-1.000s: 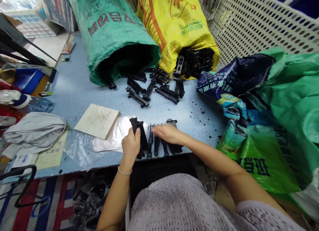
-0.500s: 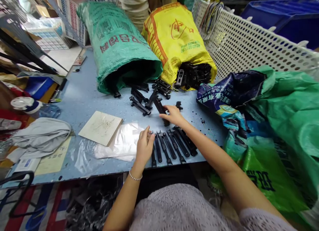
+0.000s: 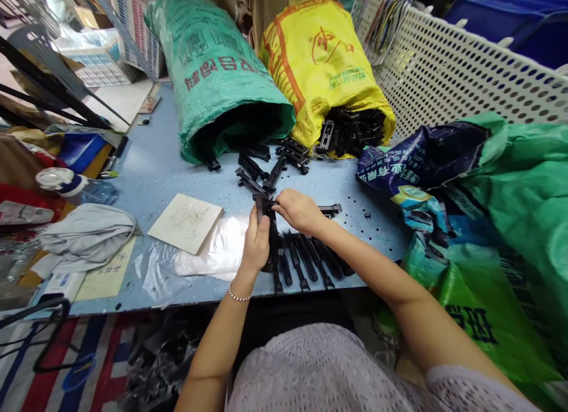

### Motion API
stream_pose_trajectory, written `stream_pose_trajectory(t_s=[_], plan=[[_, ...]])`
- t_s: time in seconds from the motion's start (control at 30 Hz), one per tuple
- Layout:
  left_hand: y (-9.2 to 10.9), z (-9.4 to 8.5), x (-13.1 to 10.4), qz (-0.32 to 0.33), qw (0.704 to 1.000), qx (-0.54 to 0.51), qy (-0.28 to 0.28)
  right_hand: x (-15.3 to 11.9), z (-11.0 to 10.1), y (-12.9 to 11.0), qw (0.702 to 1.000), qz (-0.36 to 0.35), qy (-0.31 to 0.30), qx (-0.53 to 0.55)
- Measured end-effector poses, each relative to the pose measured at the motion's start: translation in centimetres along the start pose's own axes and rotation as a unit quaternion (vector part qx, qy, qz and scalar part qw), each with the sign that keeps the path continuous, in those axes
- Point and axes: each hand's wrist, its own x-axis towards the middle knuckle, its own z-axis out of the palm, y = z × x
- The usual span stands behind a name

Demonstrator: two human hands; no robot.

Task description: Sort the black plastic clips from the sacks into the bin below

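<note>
A black plastic part [image 3: 261, 206] stands up out of my left hand [image 3: 256, 237], whose fingers and thumb are closed round it. My right hand [image 3: 296, 211] is pinched at the upper end of that part; what its fingertips hold is too small to make out. Beneath and right of my hands, a row of long black parts [image 3: 306, 258] lies side by side at the table's front edge. Another black part [image 3: 331, 210] rests just beyond my right wrist. Several loose black pieces [image 3: 251, 165] lie behind my hands.
A green sack [image 3: 213, 63] and a yellow sack [image 3: 328, 57] of black parts lie open at the back of the blue table [image 3: 146, 157]. To the left are a pale square tile [image 3: 185, 222] and clear plastic bags [image 3: 217, 246]. A white perforated basket [image 3: 444, 68] stands right.
My left hand has risen slightly and closed on a black part. My right hand has moved left to meet it. A black part now lies beyond my right wrist.
</note>
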Motion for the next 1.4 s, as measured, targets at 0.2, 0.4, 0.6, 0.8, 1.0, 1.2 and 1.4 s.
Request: stream_pose_trajectory(t_s=[0.2,0.4,0.6,0.8,1.0,1.2,1.4], plan=[[-0.3,0.0,-0.8,-0.037,0.997,-0.002,0.064,-2.6,2.1,-3.9,0.980,0.054,-0.145,0.122],[-1.9,-1.9,-2.0,-0.119,0.991,-0.005,0.059,-6.9,3.1,-3.5,0.979,0.059,-0.190,-0.050],[-5.3,-3.1,-4.9,-0.267,0.958,0.015,-0.105,-3.5,-1.0,7.2,0.957,0.157,-0.159,-0.186],[-7.2,0.5,-6.1,-0.162,0.983,0.059,-0.069,-3.2,-2.3,8.2,0.945,0.240,-0.054,-0.214],[-7.3,0.8,-5.7,-0.193,0.978,0.041,-0.066,-15.0,1.1,3.4,0.945,0.263,-0.100,-0.168],[-6.6,3.0,-3.6,-0.246,0.961,-0.098,-0.077,-13.4,0.9,5.3,0.950,0.263,-0.009,-0.169],[-3.6,2.1,-5.3,-0.266,0.926,-0.256,0.084,-10.7,2.8,-2.8,0.976,0.170,-0.028,0.133]])
